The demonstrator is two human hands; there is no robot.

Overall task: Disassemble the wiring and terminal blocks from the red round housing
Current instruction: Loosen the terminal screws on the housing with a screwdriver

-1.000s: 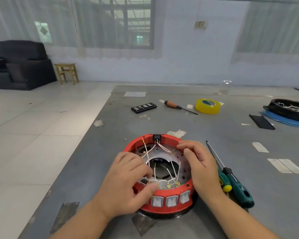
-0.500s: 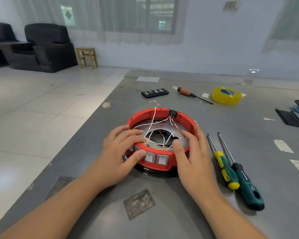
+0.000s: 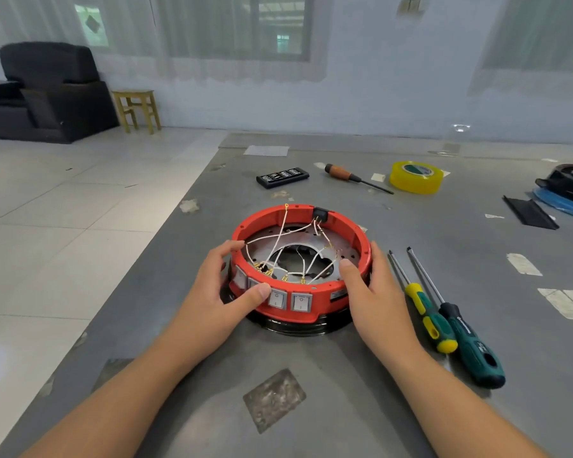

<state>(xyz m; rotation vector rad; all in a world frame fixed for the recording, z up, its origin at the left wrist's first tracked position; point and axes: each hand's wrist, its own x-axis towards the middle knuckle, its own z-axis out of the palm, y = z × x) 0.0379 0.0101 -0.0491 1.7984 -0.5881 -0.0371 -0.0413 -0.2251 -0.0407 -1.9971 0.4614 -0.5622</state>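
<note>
Red round plastic housing (image 3: 331,300) sits on the grey table (image 3: 344,391) between my hands, turned since half a second ago so four white rocker switches (image 3: 301,301) now face me instead of two. My left hand (image 3: 225,292) grips its near-left wall, thumb on a switch and fingers (image 3: 224,247) curled over the rim, while my right hand (image 3: 374,292) has slid to the right wall, thumb hooked inside beside the thin white wires (image 3: 278,239). Two green-handled screwdrivers (image 3: 457,328) lie just right.

We note the red round plastic housing (image 3: 300,259) turned; left hand (image 3: 225,292) and right hand (image 3: 374,299) spread to its sides.
</note>
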